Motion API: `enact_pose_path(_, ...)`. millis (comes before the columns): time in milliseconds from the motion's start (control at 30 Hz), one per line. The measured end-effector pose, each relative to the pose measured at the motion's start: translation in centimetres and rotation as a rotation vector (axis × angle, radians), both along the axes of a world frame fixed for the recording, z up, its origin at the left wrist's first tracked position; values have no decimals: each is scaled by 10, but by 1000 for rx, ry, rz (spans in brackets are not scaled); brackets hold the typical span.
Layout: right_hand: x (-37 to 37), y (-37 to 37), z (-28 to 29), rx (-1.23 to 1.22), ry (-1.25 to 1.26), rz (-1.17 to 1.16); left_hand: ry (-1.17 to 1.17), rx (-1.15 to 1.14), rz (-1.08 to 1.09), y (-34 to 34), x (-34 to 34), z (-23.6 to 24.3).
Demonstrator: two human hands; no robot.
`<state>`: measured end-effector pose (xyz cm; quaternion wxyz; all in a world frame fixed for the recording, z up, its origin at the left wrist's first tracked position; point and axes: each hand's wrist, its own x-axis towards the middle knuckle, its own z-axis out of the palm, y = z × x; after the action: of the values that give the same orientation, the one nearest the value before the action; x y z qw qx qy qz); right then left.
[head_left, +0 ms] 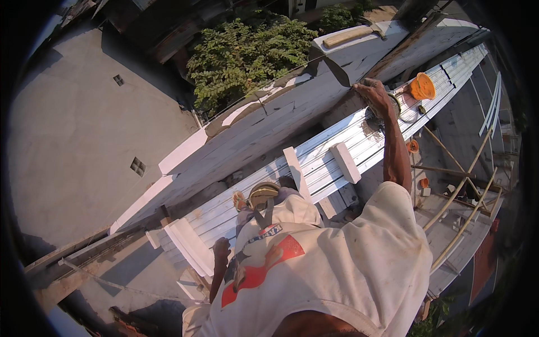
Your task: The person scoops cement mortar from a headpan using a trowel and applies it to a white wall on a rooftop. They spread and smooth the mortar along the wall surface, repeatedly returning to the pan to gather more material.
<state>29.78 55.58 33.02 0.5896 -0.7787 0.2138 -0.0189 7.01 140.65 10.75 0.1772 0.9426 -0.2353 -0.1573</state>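
Dark, pointed, flat-bladed metal trowel [338,73]: located at the right hand [377,96], in front of the upper stretch of the long, low, white block wall [269,122]. From the right grip, the blade lies toward ten to eleven o'clock; its long axis runs from there back toward four to five o'clock, into the fingers. The right hand is the nearer; the left hand [221,249] hangs beside the torso, well apart, at seven to eight o'clock from it.

Right grip: closed on the trowel, handle hidden by the hand. Left grip: fingers appear curled; whether it holds anything cannot be told.

Condition: blade dark, narrow, in shade, tapering at the far end; contact with the wall cannot be confirmed.

Surroundings, from the right hand: wooden-handled tool with a metal head [349,36] on the wall top, eleven o'clock; round orange plastic bucket [422,87] on the ribbed silvery metal planking [342,133], three o'clock; white rectangular block [345,163], seven o'clock.
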Motion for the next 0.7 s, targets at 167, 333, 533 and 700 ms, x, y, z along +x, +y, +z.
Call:
enact_pose_path(167,5,8,-24,-58,44,50,266,164,95,5,-31,31)
enact_pose_path(333,78,-15,-55,-213,105,159,1034,-470,930,-20,4,59)
enact_pose_path(533,39,-48,-52,-257,-36,119,778,-291,1278,-48,39,103)
enact_pose_path(700,-93,2,-99,65,29,-266,1020,-320,1112,-55,50,83)
